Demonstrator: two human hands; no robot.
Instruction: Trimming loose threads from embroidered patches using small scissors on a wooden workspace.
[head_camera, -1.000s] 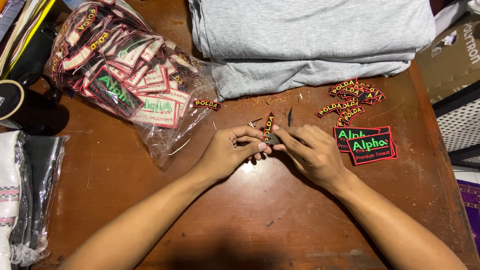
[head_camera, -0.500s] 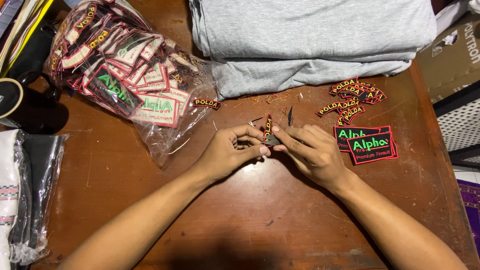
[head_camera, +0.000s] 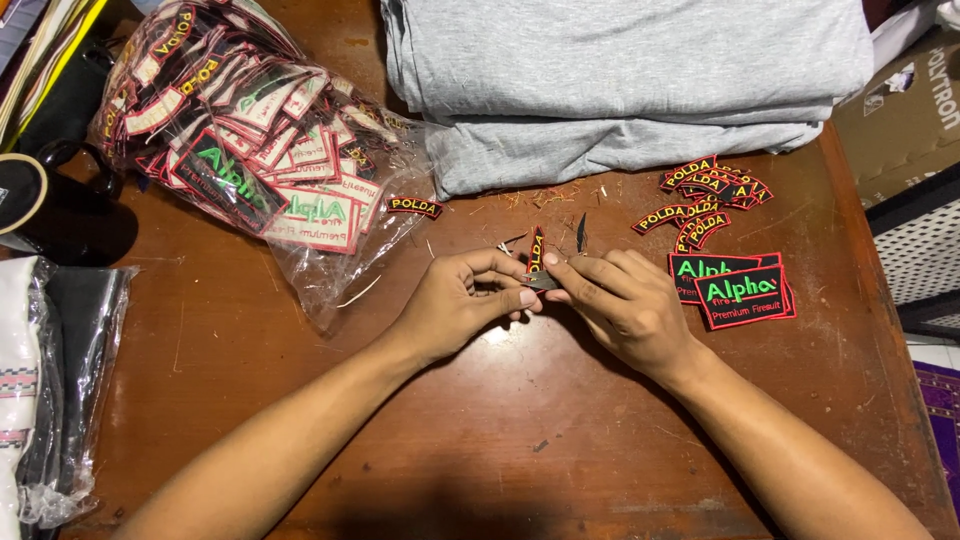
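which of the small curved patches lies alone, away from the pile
The curved patch beside the plastic bag, left of the hands; the others sit heaped at right.

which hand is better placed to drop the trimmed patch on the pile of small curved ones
Right, probably. The right hand lies nearer the pile of small curved patches at the table's right; the left hand pinches the small patch and sits farther off.

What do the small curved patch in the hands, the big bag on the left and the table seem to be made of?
Curved patch: looks like embroidered fabric, black ground with raised red and yellow stitching, matte.
Bag: thin clear plastic film, glossy and crinkled, contents showing through.
Table: apparently wood, reddish-brown with a worn sheen and scratches.
Left hand and right hand pinch the patch.
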